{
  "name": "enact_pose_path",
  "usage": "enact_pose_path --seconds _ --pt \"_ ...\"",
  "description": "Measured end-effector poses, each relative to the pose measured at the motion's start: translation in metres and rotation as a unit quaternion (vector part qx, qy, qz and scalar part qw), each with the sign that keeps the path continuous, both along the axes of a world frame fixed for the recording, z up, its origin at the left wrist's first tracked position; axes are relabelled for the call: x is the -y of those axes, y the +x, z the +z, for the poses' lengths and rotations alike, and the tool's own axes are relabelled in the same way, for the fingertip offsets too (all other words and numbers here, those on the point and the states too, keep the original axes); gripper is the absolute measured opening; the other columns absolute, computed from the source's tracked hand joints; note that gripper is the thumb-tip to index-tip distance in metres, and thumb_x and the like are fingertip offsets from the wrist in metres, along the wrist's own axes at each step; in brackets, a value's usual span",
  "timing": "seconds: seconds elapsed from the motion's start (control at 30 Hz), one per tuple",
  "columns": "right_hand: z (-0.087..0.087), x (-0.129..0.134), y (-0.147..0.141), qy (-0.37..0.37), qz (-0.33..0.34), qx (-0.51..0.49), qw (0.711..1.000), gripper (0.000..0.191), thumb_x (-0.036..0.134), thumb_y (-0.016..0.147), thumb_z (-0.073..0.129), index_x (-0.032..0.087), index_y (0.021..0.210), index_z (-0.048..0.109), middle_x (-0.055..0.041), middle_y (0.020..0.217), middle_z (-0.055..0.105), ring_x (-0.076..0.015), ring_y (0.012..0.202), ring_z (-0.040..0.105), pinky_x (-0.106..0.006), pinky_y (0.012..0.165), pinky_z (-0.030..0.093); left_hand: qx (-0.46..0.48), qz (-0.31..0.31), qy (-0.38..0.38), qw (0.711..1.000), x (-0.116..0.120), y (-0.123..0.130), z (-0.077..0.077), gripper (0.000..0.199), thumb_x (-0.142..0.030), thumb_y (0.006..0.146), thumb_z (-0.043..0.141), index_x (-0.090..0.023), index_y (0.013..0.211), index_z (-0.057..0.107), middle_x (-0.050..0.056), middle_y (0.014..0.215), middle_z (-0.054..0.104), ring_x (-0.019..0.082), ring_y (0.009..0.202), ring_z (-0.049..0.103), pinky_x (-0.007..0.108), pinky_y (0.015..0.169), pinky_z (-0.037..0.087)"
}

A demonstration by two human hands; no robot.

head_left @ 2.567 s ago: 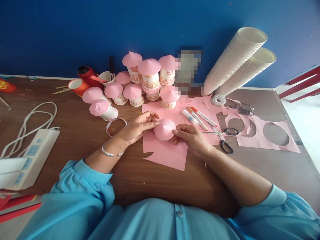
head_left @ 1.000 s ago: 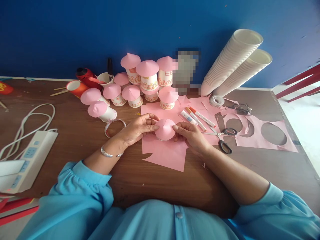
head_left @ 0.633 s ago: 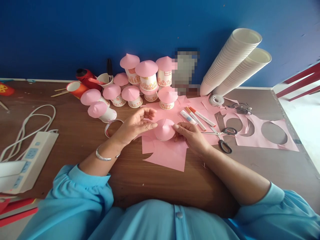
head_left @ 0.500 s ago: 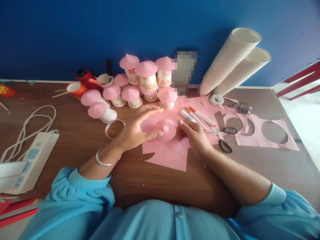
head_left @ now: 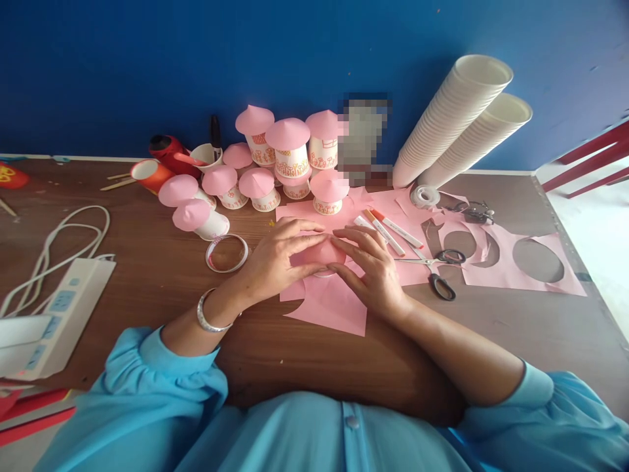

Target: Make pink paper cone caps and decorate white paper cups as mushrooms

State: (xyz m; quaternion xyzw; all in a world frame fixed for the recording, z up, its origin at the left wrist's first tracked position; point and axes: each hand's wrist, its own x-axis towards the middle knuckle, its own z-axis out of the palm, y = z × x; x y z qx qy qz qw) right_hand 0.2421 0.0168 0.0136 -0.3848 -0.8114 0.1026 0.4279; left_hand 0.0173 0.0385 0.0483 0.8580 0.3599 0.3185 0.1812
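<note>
Two hands meet: left hand [head_left: 275, 259] and right hand [head_left: 371, 270] curve thumbs and fingers around a pink paper cone [head_left: 326, 252], over cut pink paper [head_left: 339, 308]. Black-handled metal scissors [head_left: 442, 286] lie rightward.

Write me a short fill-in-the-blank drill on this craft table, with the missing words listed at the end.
The left hand and right hand are cupped around a paper cone coloured ____. The silver bracelet is on the person's ____ wrist. The handles of the scissors are coloured ____. The tall leaning stacks of white cups number ____.

Missing words, in order: pink; left; black; two.
</note>
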Motion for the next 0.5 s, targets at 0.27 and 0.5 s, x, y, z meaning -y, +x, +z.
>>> enact_pose_path --seconds 0.27,0.5 --pt "-0.0012 0.0021 -0.0008 -0.005 -0.006 0.003 1.0 0.039 0.027 0.097 0.07 0.024 0.136 0.066 -0.0133 0.125 0.074 -0.0315 0.12 0.064 -0.055 0.104 0.054 -0.007 -0.001 -0.013 1.0 0.0001 -0.0006 -0.0003 0.046 -0.043 0.09 0.075 -0.021 0.129 0.07 0.012 0.126 0.072 0.026 0.121 0.065 0.047 0.106 0.055" --pt "0.001 0.0023 0.0013 -0.029 -0.002 0.018 0.999 0.047 0.033 0.099 0.065 0.027 0.145 0.058 -0.0135 0.137 0.069 -0.0345 0.129 0.06 -0.06 0.108 0.05 -0.022 0.025 -0.041 0.999 0.0013 -0.0006 0.0045 0.055 -0.055 0.085 0.076 -0.022 0.129 0.071 0.012 0.128 0.071 0.029 0.122 0.064 0.051 0.108 0.053"
